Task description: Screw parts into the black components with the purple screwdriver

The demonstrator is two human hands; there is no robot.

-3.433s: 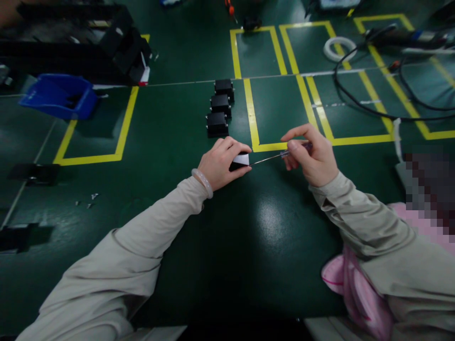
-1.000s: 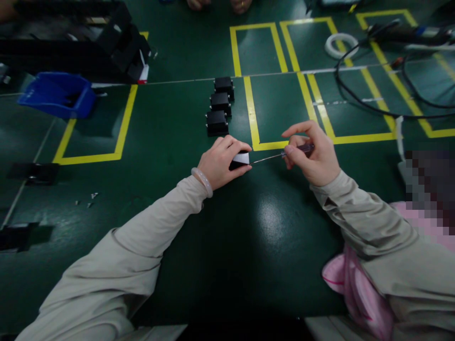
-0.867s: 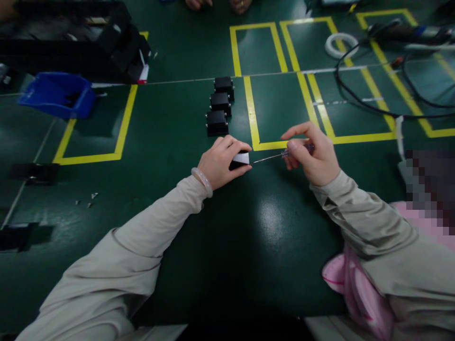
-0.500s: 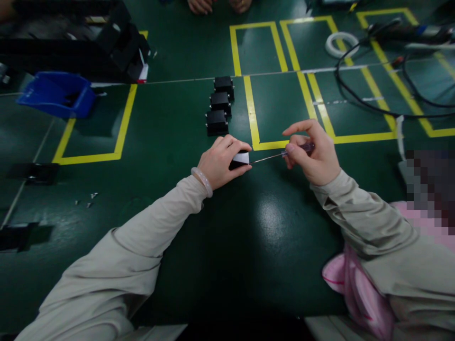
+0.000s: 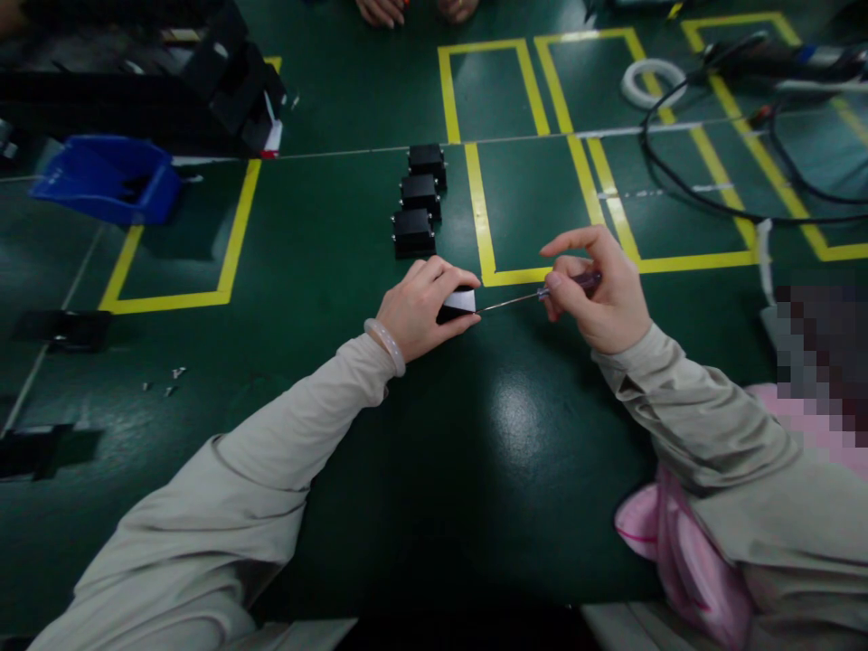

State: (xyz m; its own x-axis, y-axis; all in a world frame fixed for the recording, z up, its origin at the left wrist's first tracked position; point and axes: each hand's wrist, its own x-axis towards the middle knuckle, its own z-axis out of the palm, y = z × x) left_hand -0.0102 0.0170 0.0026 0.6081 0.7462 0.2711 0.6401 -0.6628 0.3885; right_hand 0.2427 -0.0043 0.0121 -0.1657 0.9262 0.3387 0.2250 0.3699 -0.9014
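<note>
My left hand (image 5: 424, 307) is closed around a small black box (image 5: 456, 307) with a pale upper face, holding it on the green table. In my right hand (image 5: 593, 289) is a screwdriver (image 5: 573, 282) with a translucent dark handle, gripped by thumb and fingers while the index finger is stretched out. The thin shaft points left, and its tip meets the right end of the box near my left thumb. What the tip touches there is too small to make out. Just beyond my left hand stand three similar black boxes (image 5: 415, 233) in a row, with shiny screws on their sides.
A blue bin (image 5: 112, 181) and a large black rack (image 5: 223, 81) are at the left. Several small screws (image 5: 171, 380) lie nearer me. A tape roll (image 5: 653, 84) and a black cable (image 5: 678, 185) lie at the right. Another person's hands (image 5: 383, 11) rest at the far edge.
My hands, the box and the screwdriver look almost unmoved. A small orange-red spot now shows by the other person's hand at the far edge.
</note>
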